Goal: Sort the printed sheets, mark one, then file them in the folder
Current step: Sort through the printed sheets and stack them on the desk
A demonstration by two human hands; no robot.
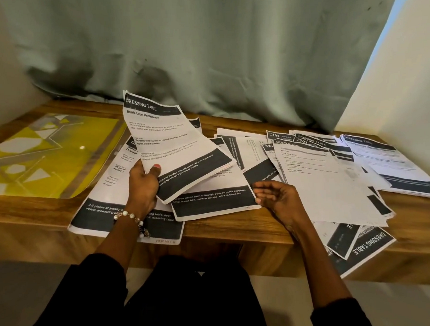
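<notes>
Folder (44,156) flat on table, left hand (141,185) gripping sheets (173,145), right hand (276,197) loosely open.

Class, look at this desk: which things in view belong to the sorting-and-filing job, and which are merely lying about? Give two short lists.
Belong to the job:
- held sheet, gripped by the left hand
- loose sheets spread on the desk
- yellow folder at the left
- right hand, open by the middle sheet

Merely there:
- wooden desk
- grey-green curtain
- beaded bracelet
</notes>
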